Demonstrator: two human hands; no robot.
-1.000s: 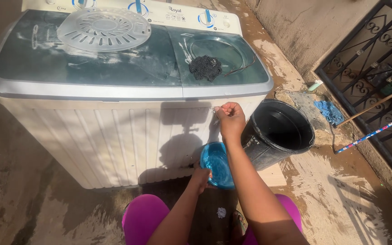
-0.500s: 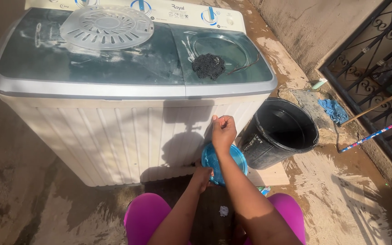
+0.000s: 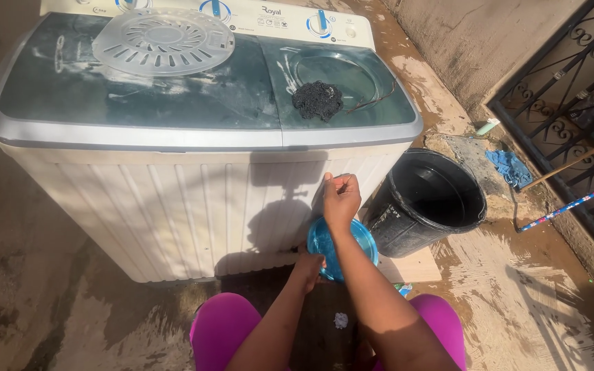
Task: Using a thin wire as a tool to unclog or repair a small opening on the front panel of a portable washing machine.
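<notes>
I'm looking down at the white twin-tub washing machine (image 3: 173, 206), and everything here sits around it. My right hand (image 3: 342, 199) is up against the machine's ribbed front panel, near its right corner, fingers curled together with the fingertips pinched close; whether something small is caught between them I cannot tell. Just below that, my left hand (image 3: 309, 264) grips the near rim of a blue plastic bowl (image 3: 360, 237), fingers closed on its edge, holding the bowl tilted at the foot of the machine's front. My right forearm crosses over the bowl and hides its middle. On the machine's lid, a clear slotted round cover (image 3: 163, 40) lies over the left tub and a dark crumpled lump (image 3: 317, 99) rests on the right tub's lid. Right of the machine, just beside its corner, stands a black bucket (image 3: 407, 233) on wet concrete floor (image 3: 531, 288). Beyond the bucket, a blue cloth (image 3: 510, 167) lies by a black metal gate (image 3: 572, 69).
</notes>
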